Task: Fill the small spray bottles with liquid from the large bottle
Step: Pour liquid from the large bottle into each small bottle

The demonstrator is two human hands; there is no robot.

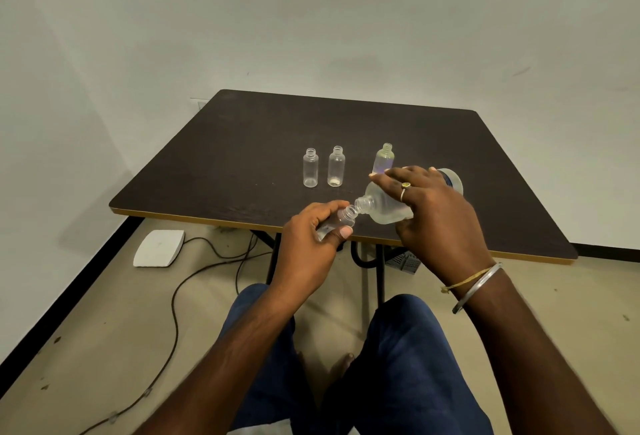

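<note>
Small spray bottle (pixel 341 222) is gripped, tilted, in the left hand (pixel 307 251) over the table's (pixel 242 157) near edge; large bottle (pixel 383 210) is held tipped by the right hand (pixel 437 217), mouth to mouth.

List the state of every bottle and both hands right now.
held small bottle: uncapped, tilted, above the table edge.
large bottle: uncapped, tipped over, mouth at the held small bottle's mouth.
left table bottle: upright, uncapped.
middle table bottle: upright, uncapped.
right table bottle: upright, uncapped.
left hand: grips the held small bottle.
right hand: grips the large bottle.
</note>
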